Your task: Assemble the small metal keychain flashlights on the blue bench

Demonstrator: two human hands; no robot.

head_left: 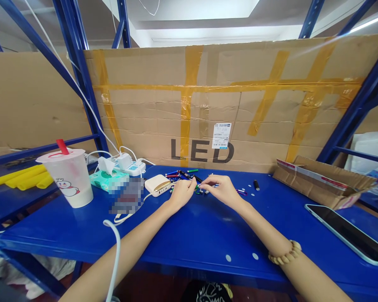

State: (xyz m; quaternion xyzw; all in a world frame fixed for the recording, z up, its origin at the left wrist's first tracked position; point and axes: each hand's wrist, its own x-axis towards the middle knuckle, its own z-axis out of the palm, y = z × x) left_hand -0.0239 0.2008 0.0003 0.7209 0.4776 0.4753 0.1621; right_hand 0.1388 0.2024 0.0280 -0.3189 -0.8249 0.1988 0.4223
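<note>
My left hand [183,193] is closed at the middle of the blue table, its fingertips pressed together. Facing it, my right hand [222,188] is closed in a pinch, with a bracelet on the wrist. Whatever the fingers hold is too small to make out. Just behind and between both hands lies a pile of slim pen-like pieces [179,173] in blue, red, black and green, partly hidden by the fingers. A purple piece [241,192] lies to the right of my right hand, and a short black cylinder [256,185] is farther right.
Left of my hands are a cream power bank [157,185], a tissue pack [108,179], a power strip [134,167] and a lidded cup [69,178]. An open cardboard box [315,180] and a phone [349,233] lie right. A large cardboard sheet [151,121] stands behind.
</note>
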